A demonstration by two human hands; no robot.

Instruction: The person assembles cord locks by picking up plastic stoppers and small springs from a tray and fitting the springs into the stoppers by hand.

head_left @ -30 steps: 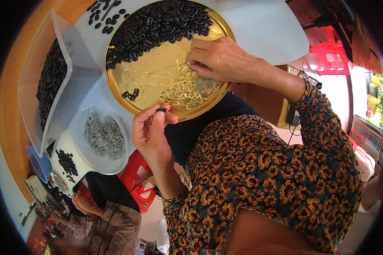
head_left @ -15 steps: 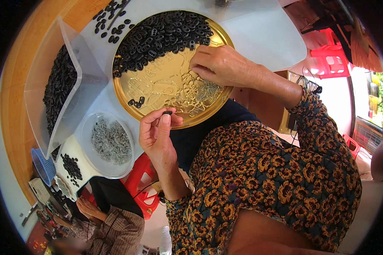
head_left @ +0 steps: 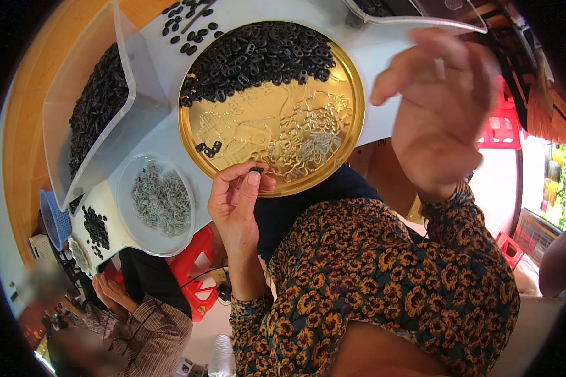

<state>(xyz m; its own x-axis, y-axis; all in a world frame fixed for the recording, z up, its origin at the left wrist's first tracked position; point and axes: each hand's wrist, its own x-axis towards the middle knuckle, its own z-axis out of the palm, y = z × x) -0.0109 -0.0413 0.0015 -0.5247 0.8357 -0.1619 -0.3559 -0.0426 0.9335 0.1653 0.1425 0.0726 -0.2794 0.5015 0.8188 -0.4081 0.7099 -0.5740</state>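
Note:
My left hand (head_left: 236, 204) pinches a small black ring-shaped part (head_left: 256, 169) between thumb and fingers, just at the near rim of a round gold tray (head_left: 245, 125). The tray carries a heap of black parts (head_left: 258, 56) along its far side, a few black parts (head_left: 207, 149) near its left rim, and a patch of small silvery metal pieces (head_left: 311, 144). My right hand (head_left: 443, 110) is raised above the tray's right side, fingers spread, blurred, holding nothing visible.
A clear plastic bin (head_left: 97, 107) of black parts stands left of the tray. A round white bowl (head_left: 154, 235) holds silvery pieces. Loose black parts (head_left: 95, 229) lie on the white table. Another person (head_left: 138, 327) sits at lower left. Red stools (head_left: 198, 267) are below.
My right hand has lifted off the silvery pieces on the tray and now hovers open above it. My left hand stays at the tray's rim with the black part.

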